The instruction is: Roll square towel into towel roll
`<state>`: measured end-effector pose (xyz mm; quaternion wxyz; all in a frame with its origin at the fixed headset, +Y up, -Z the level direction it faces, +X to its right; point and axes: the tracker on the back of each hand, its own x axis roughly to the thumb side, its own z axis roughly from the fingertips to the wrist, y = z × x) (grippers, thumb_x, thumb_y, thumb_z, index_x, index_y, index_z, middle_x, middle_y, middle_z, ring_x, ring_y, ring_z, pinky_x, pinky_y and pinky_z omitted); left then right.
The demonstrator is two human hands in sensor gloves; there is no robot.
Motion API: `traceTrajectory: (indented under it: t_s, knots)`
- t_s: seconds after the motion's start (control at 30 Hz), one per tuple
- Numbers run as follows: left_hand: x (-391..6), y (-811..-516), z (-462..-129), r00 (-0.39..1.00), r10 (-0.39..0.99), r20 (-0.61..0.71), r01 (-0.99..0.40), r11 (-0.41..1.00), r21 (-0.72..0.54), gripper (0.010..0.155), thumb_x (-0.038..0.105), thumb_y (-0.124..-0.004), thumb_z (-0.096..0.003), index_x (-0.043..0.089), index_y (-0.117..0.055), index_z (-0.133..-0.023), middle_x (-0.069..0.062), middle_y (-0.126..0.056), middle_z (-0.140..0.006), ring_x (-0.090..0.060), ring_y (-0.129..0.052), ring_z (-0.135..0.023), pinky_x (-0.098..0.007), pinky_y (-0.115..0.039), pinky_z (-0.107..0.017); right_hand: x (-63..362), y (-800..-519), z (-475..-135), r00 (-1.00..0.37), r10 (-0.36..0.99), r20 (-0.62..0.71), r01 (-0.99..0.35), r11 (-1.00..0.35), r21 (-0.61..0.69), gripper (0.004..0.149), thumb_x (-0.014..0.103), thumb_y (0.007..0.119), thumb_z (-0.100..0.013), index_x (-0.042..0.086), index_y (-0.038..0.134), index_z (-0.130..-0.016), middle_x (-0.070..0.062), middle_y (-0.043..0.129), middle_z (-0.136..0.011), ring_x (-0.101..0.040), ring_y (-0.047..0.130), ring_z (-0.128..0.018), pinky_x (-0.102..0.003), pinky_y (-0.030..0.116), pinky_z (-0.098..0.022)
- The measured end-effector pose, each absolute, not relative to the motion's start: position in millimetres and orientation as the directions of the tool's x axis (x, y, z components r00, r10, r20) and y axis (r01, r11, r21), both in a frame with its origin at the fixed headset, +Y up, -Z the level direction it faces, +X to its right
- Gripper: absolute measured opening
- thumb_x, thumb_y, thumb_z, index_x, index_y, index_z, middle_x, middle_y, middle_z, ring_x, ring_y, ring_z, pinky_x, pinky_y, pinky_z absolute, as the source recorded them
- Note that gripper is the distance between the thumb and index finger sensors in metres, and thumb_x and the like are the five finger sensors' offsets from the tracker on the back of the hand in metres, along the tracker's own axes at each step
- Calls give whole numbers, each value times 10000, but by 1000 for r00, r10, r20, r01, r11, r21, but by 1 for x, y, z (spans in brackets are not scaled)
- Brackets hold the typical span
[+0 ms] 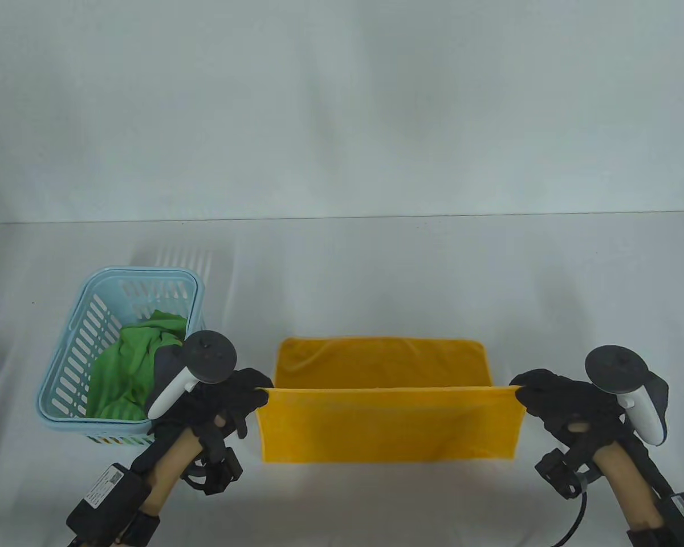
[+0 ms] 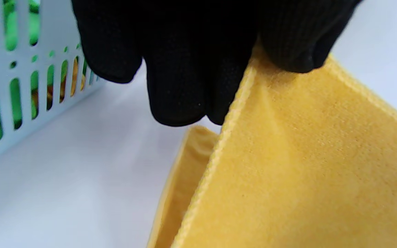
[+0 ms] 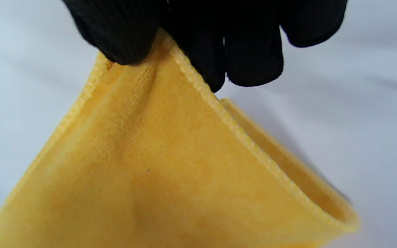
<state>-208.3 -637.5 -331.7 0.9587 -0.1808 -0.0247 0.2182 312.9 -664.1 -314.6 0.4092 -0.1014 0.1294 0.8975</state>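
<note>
A: Where was the yellow towel (image 1: 387,421) at that moment?

B: It lay near the front of the white table (image 1: 376,268), about the middle. Its near edge was lifted and stretched taut between the two hands, so the raised part hung down like a flap while the far part rested flat on the tabletop behind it.

A: And the hands?

B: The left hand (image 1: 228,399) pinched the left corner of the raised edge, and the right hand (image 1: 564,401) pinched the right corner. In the left wrist view a black fingertip (image 2: 295,44) pressed on the cloth right at its hemmed corner, with the other fingers curled behind it. The right wrist view showed the same thing mirrored: a fingertip (image 3: 122,34) clamped on the corner, the fabric fanning down from it.

A: What else sat nearby?

B: A pale blue slotted basket (image 1: 68,353) stood on the left side of the table, just beside the left hand and partly hidden by its tracker. A crumpled green cloth (image 1: 125,370) lay inside it. The basket was apart from the towel, with bare table between them.

A: And the surroundings?

B: The tabletop was plain white. A pale wall (image 1: 342,102) rose behind its far edge.
</note>
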Motion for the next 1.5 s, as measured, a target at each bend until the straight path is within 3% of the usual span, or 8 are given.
traceTrajectory:
  t_s: [0.37, 0.67, 0.83, 1.1, 1.3, 1.5]
  knots:
    - [-185, -651, -392, 942, 285, -178, -327, 900, -288, 421, 397, -788, -413, 339, -876, -821, 64, -998, -790, -214, -1040, -696, -504, -766, -636, 307, -677, -369, -629, 659, -413, -744, -665, 72, 385, 393, 808, -373, 314, 849, -747, 1, 939, -756, -314, 913, -728, -561, 689, -597]
    - [-168, -688, -436, 938, 207, -277, -269, 940, -210, 420, 416, -793, -400, 352, -873, -807, 89, -987, -786, -191, -1032, -704, -491, -768, -641, 291, -708, -406, -634, 582, -509, -660, -750, -36, 388, 406, 798, -370, 329, 835, -749, 14, 909, -783, -306, 878, -769, -552, 679, -612]
    - [-163, -708, -449, 942, 157, -297, -221, 956, -195, 418, 431, -798, -391, 366, -871, -797, 106, -973, -793, -184, -1017, -722, -489, -759, -652, 285, -728, -416, -631, 557, -540, -621, -780, -79, 391, 415, 794, -366, 337, 831, -746, 18, 896, -794, -306, 865, -785, -547, 678, -615]
    - [-161, -733, -460, 936, 134, -326, -217, 948, -234, 452, 467, -789, -385, 358, -854, -819, 88, -956, -818, -201, -1001, -746, -497, -747, -659, 277, -747, -427, -669, 484, -564, -571, -821, -28, 401, 424, 788, -368, 341, 823, -758, 9, 887, -794, -318, 840, -760, -549, 659, -625]
    - [-165, -739, -459, 923, 149, -354, -241, 942, -233, 618, 539, -735, -379, 316, -717, -956, 34, -834, -950, -249, -904, -840, -518, -701, -687, 277, -748, -426, -674, 477, -564, -569, -823, -16, 594, 500, 775, -350, 364, 647, -914, 10, 795, -906, -318, 795, -794, -549, 641, -638]
    - [-165, -732, -454, 928, 154, -340, -241, 943, -231, 721, 605, -713, -358, 314, -641, -1013, 11, -737, -1045, -290, -831, -938, -548, -665, -712, 281, -744, -421, -669, 481, -567, -566, -824, -32, 710, 561, 767, -328, 372, 523, -967, 16, 655, -1014, -352, 671, -941, -578, 580, -676]
